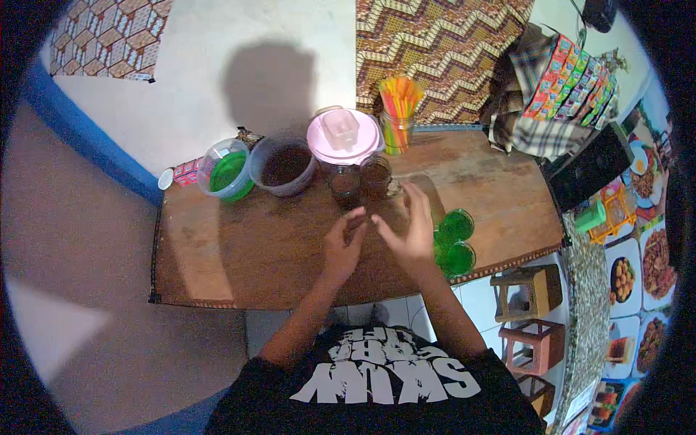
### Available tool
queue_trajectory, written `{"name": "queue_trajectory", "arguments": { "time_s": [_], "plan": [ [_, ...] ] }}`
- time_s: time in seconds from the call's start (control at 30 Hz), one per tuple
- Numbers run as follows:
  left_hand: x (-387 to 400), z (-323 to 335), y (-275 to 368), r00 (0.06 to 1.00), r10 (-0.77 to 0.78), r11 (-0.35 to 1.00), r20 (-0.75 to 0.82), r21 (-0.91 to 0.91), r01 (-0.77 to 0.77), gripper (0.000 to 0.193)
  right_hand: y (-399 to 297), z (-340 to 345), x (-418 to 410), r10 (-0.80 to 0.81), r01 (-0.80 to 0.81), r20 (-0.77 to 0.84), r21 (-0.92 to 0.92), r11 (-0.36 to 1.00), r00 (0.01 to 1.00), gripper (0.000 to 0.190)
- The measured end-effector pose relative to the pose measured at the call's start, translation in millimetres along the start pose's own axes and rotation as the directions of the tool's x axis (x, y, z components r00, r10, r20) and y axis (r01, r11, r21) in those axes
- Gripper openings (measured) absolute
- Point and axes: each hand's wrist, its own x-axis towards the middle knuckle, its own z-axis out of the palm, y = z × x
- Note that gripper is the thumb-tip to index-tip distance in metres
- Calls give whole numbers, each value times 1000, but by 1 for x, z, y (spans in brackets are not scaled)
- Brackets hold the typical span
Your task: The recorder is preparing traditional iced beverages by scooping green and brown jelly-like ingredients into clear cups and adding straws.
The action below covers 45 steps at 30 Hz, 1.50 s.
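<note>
Both my hands are over the middle of a wooden table. My left hand has its fingers curved and apart, with nothing seen in it. My right hand is spread, its thumb pointing towards the left one. Just beyond them stand two glasses of dark liquid, one on the left and one on the right. Several glasses of green liquid stand beside my right forearm. Farther back are a clear tub of green liquid, a tub of dark liquid and a pink-lidded container with a small clear box on top.
A glass jar of colourful straws stands by the wall. Small red boxes and a white lid lie at the table's left end. Hanging sachets and checked cloth are at the right, with plastic stools below.
</note>
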Motion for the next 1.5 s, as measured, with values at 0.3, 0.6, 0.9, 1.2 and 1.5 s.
{"name": "queue_trajectory", "arguments": {
  "time_s": [0.3, 0.6, 0.9, 1.2, 1.5],
  "plan": [
    [34, 39, -35, 999, 9, 991, 36, 133, -13, 60, 78, 52, 46, 15, -16, -20, -66, 998, 1000, 87],
    [49, 49, -63, 994, 108, 990, -4, 92, -107, 68, 95, 67, 49, 193, -193, 61, 10, 981, 979, 85],
    [46, 48, -63, 982, 177, 979, -60, 118, -169, 62, 77, 55, 44, 243, -245, 49, 38, 969, 969, 79],
    [16, 17, -47, 984, 171, 972, 48, 154, -177, 57, 57, 47, 9, 84, -99, -88, -187, 977, 993, 67],
    [-17, -58, -11, 968, 249, 908, 17, 343, -239, 70, -20, 48, -19, 200, -185, 120, -122, 975, 972, 83]
  ]
}}
